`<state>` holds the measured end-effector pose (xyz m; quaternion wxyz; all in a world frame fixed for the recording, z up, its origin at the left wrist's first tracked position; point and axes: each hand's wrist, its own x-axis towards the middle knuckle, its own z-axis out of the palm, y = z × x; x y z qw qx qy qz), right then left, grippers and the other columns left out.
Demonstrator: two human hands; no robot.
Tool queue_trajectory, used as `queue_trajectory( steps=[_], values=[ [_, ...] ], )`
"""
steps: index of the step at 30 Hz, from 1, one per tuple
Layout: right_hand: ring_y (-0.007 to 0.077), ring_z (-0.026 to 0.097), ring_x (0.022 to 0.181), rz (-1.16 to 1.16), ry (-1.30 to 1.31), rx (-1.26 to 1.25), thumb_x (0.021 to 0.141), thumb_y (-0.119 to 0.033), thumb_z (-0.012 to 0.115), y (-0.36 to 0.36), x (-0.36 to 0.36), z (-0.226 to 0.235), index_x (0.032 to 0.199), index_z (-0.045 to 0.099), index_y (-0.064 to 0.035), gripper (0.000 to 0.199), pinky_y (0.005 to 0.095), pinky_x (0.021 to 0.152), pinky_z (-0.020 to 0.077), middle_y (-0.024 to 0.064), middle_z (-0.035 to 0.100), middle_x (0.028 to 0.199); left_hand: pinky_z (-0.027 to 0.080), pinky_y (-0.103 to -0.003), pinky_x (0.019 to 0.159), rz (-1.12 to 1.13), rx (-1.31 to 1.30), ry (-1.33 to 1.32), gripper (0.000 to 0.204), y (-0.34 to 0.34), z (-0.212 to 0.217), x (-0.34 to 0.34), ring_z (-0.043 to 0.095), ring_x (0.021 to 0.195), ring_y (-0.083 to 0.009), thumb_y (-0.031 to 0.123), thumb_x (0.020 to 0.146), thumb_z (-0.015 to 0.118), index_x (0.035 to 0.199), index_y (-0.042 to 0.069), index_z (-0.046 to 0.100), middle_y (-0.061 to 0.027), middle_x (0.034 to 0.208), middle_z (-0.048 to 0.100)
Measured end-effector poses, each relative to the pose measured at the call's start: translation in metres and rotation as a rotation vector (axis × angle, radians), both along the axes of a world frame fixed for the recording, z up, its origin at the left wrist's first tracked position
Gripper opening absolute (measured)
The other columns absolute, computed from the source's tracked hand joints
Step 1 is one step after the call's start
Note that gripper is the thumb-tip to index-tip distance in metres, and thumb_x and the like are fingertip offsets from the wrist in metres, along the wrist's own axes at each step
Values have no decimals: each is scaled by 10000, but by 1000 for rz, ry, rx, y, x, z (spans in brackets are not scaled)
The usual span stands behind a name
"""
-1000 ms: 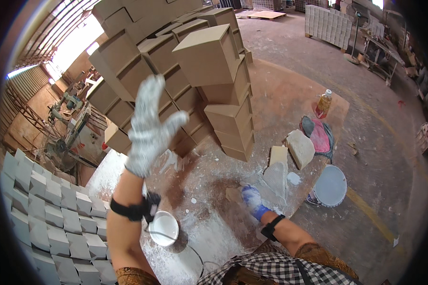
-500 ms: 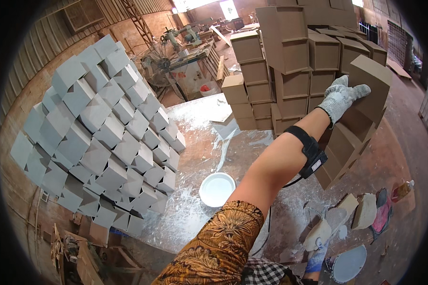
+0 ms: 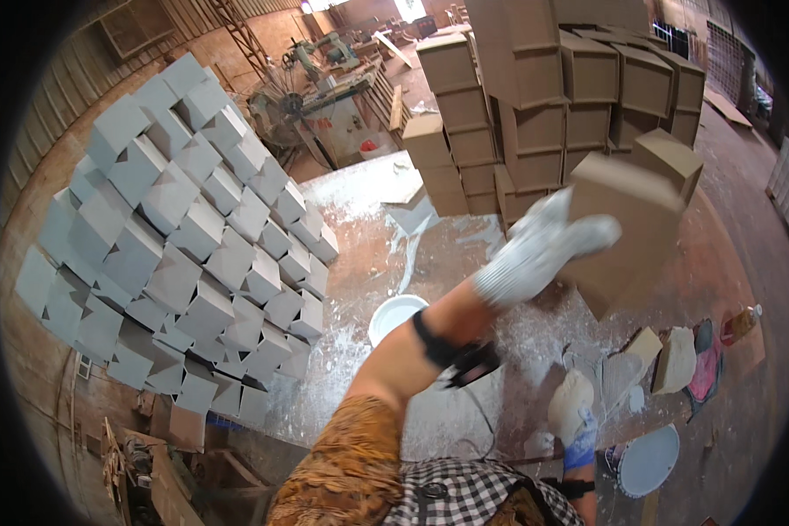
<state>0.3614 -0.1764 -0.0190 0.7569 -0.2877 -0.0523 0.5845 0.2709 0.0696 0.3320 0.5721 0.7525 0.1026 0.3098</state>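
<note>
The left hand (image 3: 543,250), earlier only reaching, now grips the brown block (image 3: 627,228) with fingers pressed on it, lifting it off the stack.

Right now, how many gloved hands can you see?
2: the left hand gripping a brown box at upper right; the right hand low by the floor, bottom right.

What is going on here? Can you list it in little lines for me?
Place: a dusty workshop floor with white powder on it
Left hand: white glove, gripping a brown box lifted in the air
Right hand: blue glove, low down, holding a white pad
Brown stack: plain boxes piled behind the lifted one
Grey stack: painted boxes piled on the left
Bowl: white, on the floor near the left arm
</note>
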Motion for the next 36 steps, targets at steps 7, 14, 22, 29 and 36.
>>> queue_trajectory(
  steps=[7,14,22,29,36],
  values=[
    [192,497,1111,248,-1291,-139,833,-77,568,44,-8,20,1268,452,-1,456,290,959,390,113,529,1211,434,-325,917,370,-967,66,469,-74,-157,-199,528,1084,-180,196,841,613,1239,-13,478,-87,1184,562],
    [162,540,1007,700,-644,-153,742,-149,694,129,-98,44,1177,525,-8,488,283,894,415,84,590,1082,515,-372,852,808,-1210,-163,505,-113,-261,-315,592,1006,-241,207,796,683,1212,3,482,-117,1120,583],
    [158,596,879,681,-567,-375,749,-94,694,172,-186,38,1109,550,-16,396,288,753,501,85,622,999,547,-408,802,814,-1234,-257,567,-83,-294,-341,599,989,-264,244,764,722,1226,37,465,-117,1110,575],
    [161,612,817,431,-563,-536,739,-14,657,195,-239,33,1036,569,0,309,277,741,504,90,641,934,560,-327,729,737,-1258,-93,512,-61,-311,-368,624,919,-211,334,790,693,1163,38,504,-88,1046,600],
    [183,612,752,624,-855,-606,709,-93,667,252,-255,14,1012,603,-16,320,332,687,496,100,645,876,513,-342,857,586,-1255,-108,535,-50,-317,-379,580,1019,-215,345,811,666,1202,34,475,-87,1116,573]
  ],
)
